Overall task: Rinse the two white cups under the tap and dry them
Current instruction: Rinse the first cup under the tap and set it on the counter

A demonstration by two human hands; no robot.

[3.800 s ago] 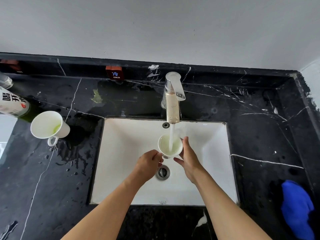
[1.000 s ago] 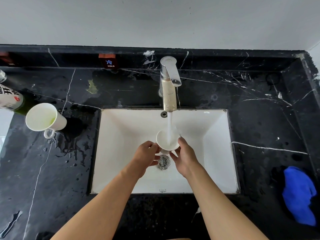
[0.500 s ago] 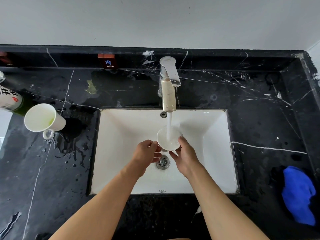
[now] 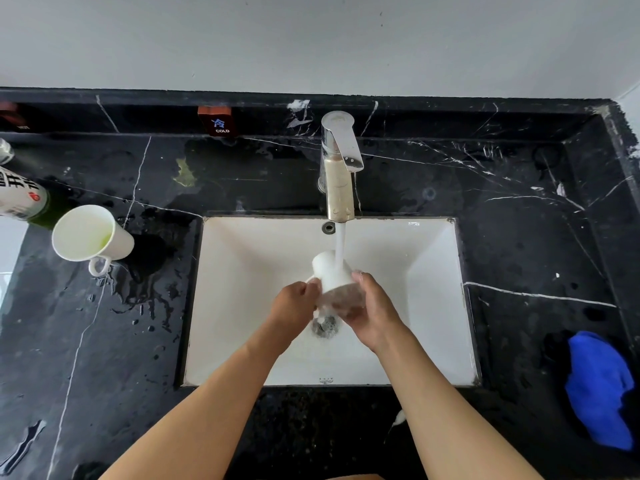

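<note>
A white cup (image 4: 329,271) is held tipped over in the white sink (image 4: 249,258), its base pointing up and away, under the water running from the chrome tap (image 4: 339,168). Water spills from its mouth toward the drain. My left hand (image 4: 294,303) pinches the cup's handle side. My right hand (image 4: 370,306) wraps the rim end. The second white cup (image 4: 90,233), with a greenish residue inside, stands on the wet black marble counter (image 4: 104,341) to the left of the sink.
A blue cloth (image 4: 599,389) lies on the counter at the right. A white-and-green bottle (image 4: 20,199) lies at the far left. A red "COLD" tag (image 4: 216,121) sits on the back ledge. Puddles spread beside the second cup.
The cup was upright and filling under the stream; now it is tipped over with water pouring out. Both hands stayed on it above the drain.
</note>
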